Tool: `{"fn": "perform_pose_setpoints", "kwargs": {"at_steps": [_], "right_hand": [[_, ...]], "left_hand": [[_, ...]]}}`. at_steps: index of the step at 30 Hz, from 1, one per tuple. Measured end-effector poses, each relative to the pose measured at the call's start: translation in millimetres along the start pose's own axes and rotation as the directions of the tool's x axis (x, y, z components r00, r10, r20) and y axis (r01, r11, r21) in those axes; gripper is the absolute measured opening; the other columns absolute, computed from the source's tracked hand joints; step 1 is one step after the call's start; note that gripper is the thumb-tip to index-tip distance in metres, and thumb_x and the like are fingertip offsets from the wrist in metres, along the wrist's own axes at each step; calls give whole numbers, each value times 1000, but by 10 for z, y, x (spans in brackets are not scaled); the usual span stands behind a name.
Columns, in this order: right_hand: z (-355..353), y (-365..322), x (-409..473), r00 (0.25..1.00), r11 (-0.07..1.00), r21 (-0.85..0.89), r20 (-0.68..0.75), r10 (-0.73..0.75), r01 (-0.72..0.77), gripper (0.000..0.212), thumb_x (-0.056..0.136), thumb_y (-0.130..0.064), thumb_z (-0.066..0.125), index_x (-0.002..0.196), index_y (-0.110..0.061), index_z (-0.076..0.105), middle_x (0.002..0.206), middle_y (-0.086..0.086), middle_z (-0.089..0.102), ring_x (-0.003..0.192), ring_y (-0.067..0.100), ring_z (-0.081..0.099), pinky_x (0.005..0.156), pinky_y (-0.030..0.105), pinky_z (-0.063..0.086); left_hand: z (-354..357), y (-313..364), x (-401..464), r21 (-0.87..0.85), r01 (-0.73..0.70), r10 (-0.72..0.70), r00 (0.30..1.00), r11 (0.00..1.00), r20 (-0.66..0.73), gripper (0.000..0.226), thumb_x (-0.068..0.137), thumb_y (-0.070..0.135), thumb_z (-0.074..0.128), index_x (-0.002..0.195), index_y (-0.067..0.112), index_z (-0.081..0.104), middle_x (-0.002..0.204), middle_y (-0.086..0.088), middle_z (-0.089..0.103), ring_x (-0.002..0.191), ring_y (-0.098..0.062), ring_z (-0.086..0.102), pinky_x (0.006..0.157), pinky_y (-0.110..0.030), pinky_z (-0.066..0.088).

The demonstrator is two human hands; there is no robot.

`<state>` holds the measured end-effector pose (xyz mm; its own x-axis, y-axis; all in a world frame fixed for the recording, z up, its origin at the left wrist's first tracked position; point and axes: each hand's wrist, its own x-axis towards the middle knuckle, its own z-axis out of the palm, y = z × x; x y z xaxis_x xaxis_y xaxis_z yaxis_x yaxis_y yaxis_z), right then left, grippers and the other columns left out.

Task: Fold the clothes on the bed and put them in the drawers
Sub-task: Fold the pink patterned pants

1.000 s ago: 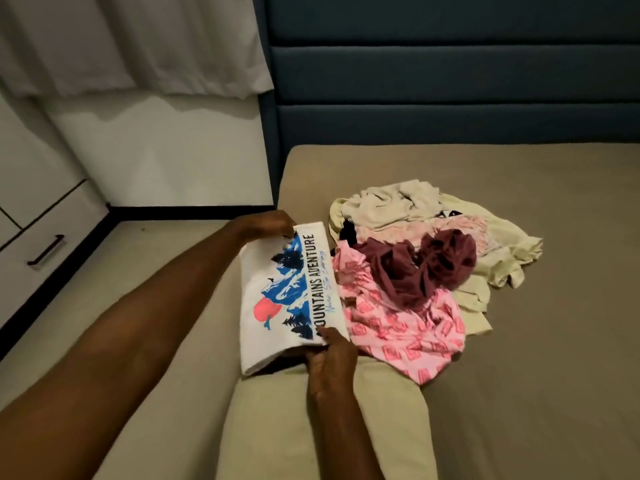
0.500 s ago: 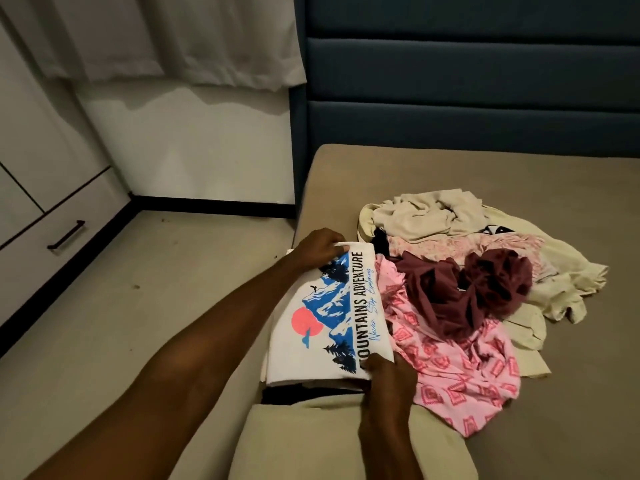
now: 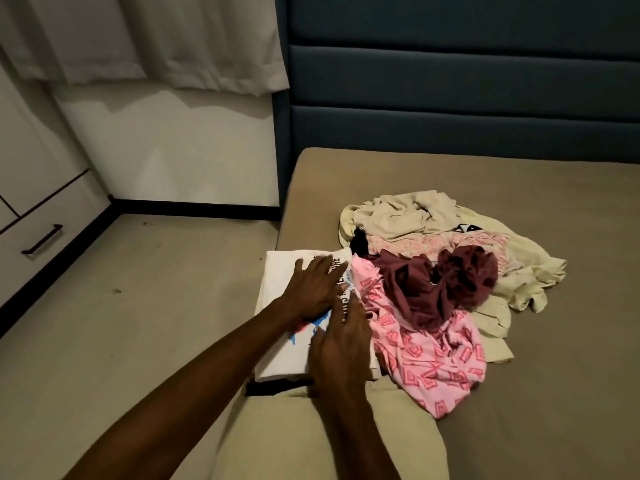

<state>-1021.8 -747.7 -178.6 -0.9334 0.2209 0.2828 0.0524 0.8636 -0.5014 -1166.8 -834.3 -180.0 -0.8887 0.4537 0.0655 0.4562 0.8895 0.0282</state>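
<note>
room: dim bedroom, blue padded headboard (image 3: 464, 77) behind, pale curtain (image 3: 145, 39) at left, bare floor (image 3: 114, 306) beside.
bed (image 3: 519, 393): tan sheet, cream pillow (image 3: 311, 434) at near edge.
drawers (image 3: 38, 233): white unit far left across floor, fronts closed, well apart from bed.
pile (image 3: 446, 265): unfolded heap mid-bed; cream garments at back, maroon piece (image 3: 446, 285) on top, pink patterned piece (image 3: 429, 355) spilling toward near side.
white printed tee (image 3: 284, 282): folded flat at left edge of bed, just beside pile, touching pink piece; dark fabric peeking out beneath near end.
left hand (image 3: 317, 289): fingers spread straight, palm pressed flat on tee, nothing grasped.
right hand (image 3: 341, 348): flat on near half of tee, fingers straight, nothing grasped.
step: judged as smoothing finished fold before carrying.
risk 1: tee close to mattress edge; sideways push could tip it onto floor.
risk 2: pink piece abutting right side; could snag and drag on lift, pulling fold open.
risk 3: one-handed lift likely to let fold sag apart on walk to drawers.
risk 4: drawers closed; free hand needed for handle (image 3: 43, 239).
</note>
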Motion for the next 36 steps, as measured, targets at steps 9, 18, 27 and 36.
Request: {"fn": "perform_pose_setpoints", "kwargs": {"at_steps": [9, 18, 27, 36], "right_hand": [[-274, 420, 147, 974, 982, 189, 226, -29, -14, 63, 86, -23, 45, 147, -9, 51, 146, 14, 55, 135, 33, 50, 115, 45, 37], [-1081, 1381, 130, 936, 925, -298, 187, 297, -234, 54, 73, -23, 78, 124, -11, 66, 113, 17, 68, 103, 42, 66, 82, 45, 52], [-2717, 1732, 188, 782, 380, 776, 223, 581, -504, 32, 102, -16, 46, 86, -5, 71, 82, 9, 73, 63, 23, 69, 68, 39, 57], [-4092, 1981, -68, 967, -123, 965, 241, 79, -230, 28, 71, -5, 71, 84, 20, 73, 97, 33, 73, 94, 27, 77, 80, 32, 61]], "left_hand": [[16, 184, -57, 105, 45, -46, 999, 993, 7, 57, 103, 45, 26, 146, 18, 51, 154, -19, 46, 147, -35, 37, 114, -71, 21], [-398, 1115, -231, -136, -55, 57, 998, 989, 11, 87, 85, 37, 72, 158, 20, 29, 153, -14, 43, 146, -33, 34, 122, -62, 9], [-618, 2104, -349, -471, 123, -40, 982, 873, 182, 78, 99, 72, 25, 94, 7, 68, 97, -20, 70, 96, -37, 67, 78, -40, 45], [-1186, 3352, -836, -902, 336, 469, 773, 270, 428, 73, 97, 78, 10, 128, 35, 59, 130, -13, 66, 117, -31, 62, 93, -41, 50]]}}
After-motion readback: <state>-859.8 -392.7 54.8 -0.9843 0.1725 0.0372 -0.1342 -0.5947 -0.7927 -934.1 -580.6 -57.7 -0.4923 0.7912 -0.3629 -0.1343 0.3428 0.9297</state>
